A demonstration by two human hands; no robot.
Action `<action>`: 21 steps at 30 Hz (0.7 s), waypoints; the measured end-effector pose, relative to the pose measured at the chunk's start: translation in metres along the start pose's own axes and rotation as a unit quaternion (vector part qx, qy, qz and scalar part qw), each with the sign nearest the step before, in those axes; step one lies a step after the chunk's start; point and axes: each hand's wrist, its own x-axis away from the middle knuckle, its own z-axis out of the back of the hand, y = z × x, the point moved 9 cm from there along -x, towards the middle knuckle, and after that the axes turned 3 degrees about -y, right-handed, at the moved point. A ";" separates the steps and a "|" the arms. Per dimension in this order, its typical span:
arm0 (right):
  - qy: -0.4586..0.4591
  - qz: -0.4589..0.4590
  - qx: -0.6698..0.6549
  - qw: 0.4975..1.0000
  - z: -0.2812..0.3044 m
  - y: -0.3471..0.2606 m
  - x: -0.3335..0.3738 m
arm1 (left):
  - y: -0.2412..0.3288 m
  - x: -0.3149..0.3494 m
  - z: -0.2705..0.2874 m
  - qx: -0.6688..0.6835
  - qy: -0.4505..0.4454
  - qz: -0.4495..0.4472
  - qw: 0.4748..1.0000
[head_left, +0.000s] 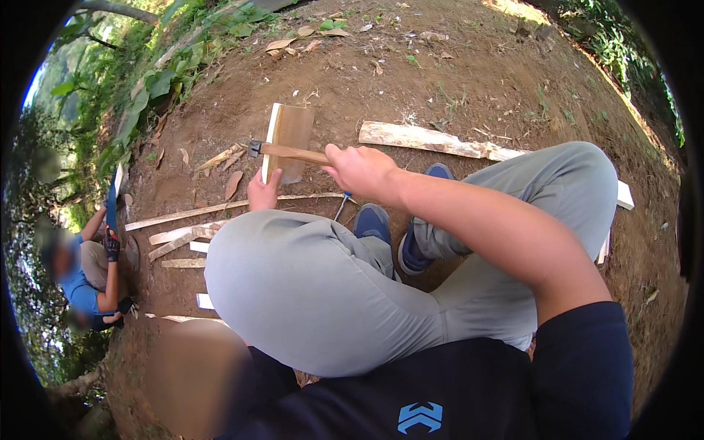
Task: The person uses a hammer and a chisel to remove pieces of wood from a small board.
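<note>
My right hand (359, 170) is closed round the wooden handle of a hammer (301, 153), whose dark metal head lies at the pale edge of a wooden board (274, 125). Whether the head touches the wood, I cannot tell. My left hand (263, 192) grips the near end of that board, which stands on its side over the dirt; its thumb shows against the pale edge and the other fingers are partly hidden. A brown flat face (297, 128) reaches to the right from the pale edge, behind the hammer handle.
A long rough plank (429, 138) lies beyond my shoes. Several wood strips (183, 233) lie left of my bent knee, beside a thin tool with a blue end (345, 196). At far left crouches another person (84, 286) with black gloves, holding a long blue object (111, 205).
</note>
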 end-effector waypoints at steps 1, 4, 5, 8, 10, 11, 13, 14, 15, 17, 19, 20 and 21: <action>-0.005 0.003 0.006 1.000 0.003 0.000 0.000 | 0.000 -0.003 0.000 0.001 0.004 0.001 1.000; 0.002 -0.003 0.001 1.000 0.012 0.000 -0.001 | -0.003 -0.002 0.001 -0.002 0.005 -0.006 1.000; 0.019 -0.013 -0.017 1.000 0.017 0.000 0.001 | -0.004 -0.002 0.004 -0.018 0.015 -0.008 1.000; 0.086 -0.057 -0.116 0.988 0.019 0.017 0.001 | -0.008 0.000 0.008 -0.016 0.014 -0.011 1.000; 0.129 -0.080 -0.158 0.976 0.009 0.043 -0.007 | -0.008 0.000 0.005 -0.009 0.011 -0.010 1.000; 0.151 -0.091 -0.158 0.971 0.002 0.066 -0.011 | -0.003 -0.002 -0.002 -0.001 0.006 -0.014 1.000; 0.162 -0.149 -0.162 0.962 -0.010 0.087 -0.019 | 0.000 -0.003 -0.004 0.010 0.007 -0.013 1.000; 0.147 -0.174 -0.187 0.956 -0.019 0.092 -0.023 | 0.000 0.000 -0.002 0.014 0.008 -0.011 1.000; 0.132 -0.198 -0.212 0.948 -0.028 0.096 -0.026 | 0.002 0.001 -0.001 0.019 0.010 -0.010 1.000; 0.122 -0.252 -0.216 0.935 -0.056 0.116 -0.021 | 0.007 0.002 -0.006 0.023 -0.006 -0.015 1.000; 0.128 -0.296 -0.177 0.930 -0.081 0.121 -0.010 | 0.006 0.005 -0.003 -0.003 -0.024 -0.003 1.000; 0.135 -0.300 -0.158 0.931 -0.085 0.121 -0.006 | 0.006 0.005 -0.002 -0.002 -0.018 -0.007 1.000; 0.143 -0.305 -0.139 0.931 -0.087 0.122 -0.001 | 0.007 0.005 -0.002 -0.002 -0.014 -0.012 1.000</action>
